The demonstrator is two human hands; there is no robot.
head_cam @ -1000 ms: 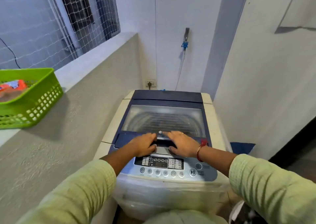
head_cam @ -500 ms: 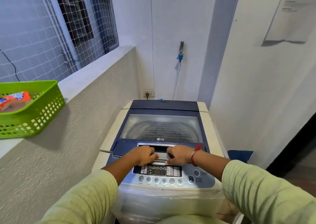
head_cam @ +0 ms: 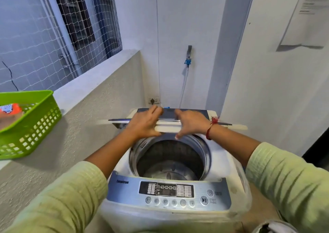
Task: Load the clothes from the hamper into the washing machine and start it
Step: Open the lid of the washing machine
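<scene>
Washing machine (head_cam: 170, 193) lid (head_cam: 167, 126) folded up and back, blurred with motion. Left hand (head_cam: 144, 124) and right hand (head_cam: 191, 124) both grip the lid's front edge, fingers curled over it, thumbs under. Drum (head_cam: 170, 163) is exposed and looks empty, no clothes visible inside. Control panel (head_cam: 169, 191) is at the front, start/pause button (head_cam: 204, 200) untouched, display looks dark. Green basket (head_cam: 30, 126) sits on the ledge (head_cam: 85, 88) to the left, well apart from the machine; something orange in it, contents mostly hidden, can't tell if it is the hamper. Progress: early. Lid about open; loading, closing the lid, powering on and starting are all still left.
</scene>
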